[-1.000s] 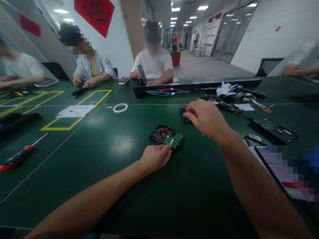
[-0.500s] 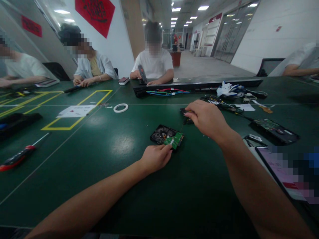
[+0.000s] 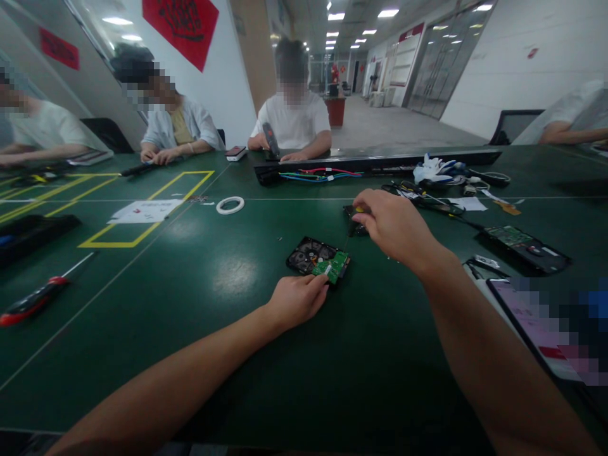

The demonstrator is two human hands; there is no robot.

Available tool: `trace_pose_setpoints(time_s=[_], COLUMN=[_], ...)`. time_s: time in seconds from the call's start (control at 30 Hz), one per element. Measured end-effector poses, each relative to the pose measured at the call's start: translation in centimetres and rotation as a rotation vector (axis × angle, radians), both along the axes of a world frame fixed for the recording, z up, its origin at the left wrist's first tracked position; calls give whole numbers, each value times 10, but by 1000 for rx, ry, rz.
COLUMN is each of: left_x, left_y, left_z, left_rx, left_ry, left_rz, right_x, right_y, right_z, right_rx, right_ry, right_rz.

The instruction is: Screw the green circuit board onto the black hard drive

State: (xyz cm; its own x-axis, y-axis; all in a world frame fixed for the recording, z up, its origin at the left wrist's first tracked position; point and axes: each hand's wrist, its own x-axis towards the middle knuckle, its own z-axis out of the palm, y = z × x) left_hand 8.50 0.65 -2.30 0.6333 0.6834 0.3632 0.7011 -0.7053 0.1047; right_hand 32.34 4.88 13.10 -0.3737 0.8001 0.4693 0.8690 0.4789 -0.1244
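Green circuit board (image 3: 334, 266): on top of black hard drive (image 3: 308, 256), centre of frame, flat on the dark green table (image 3: 228, 354).
left hand (image 3: 297, 300): just below the drive, fingers drawn together, tips pressed on its near corner at the board edge.
right hand (image 3: 393, 227): right of centre, above and right of the drive, fingers closed round a small screwdriver (image 3: 360, 211). Yellow handle shows at the fingertips, and the thin shaft slants down-left to the drive's right side. Tip contact too small to tell.
second drive (image 3: 522, 247): right of frame, well apart.
phone (image 3: 532, 323): lower right, beside the right forearm.
red screwdriver (image 3: 33, 301): lower left, lying loose.
tape ring (image 3: 230, 205): left of centre, near a paper sheet (image 3: 145, 211).
coloured cables (image 3: 318, 175): upper centre, in front of a seated person (image 3: 292, 123).
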Motion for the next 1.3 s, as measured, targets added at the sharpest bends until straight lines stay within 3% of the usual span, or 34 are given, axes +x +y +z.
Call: trace_pose_setpoints(time_s=[0.63,0.93,1.3], left_x=[0,0,0], left_y=[1,0,0], left_z=[-1,0,0], left_rx=[5,6,14], left_ry=[-9,-15,-21], left_rz=[-11,-10,-12], right_x=[-2,1,-2], right_y=[-3,0,-4], right_z=[3,0,3], right_rx=[20,-2,13], right_ry=[-69,-59,-71], right_rz=[-91,-9,-95])
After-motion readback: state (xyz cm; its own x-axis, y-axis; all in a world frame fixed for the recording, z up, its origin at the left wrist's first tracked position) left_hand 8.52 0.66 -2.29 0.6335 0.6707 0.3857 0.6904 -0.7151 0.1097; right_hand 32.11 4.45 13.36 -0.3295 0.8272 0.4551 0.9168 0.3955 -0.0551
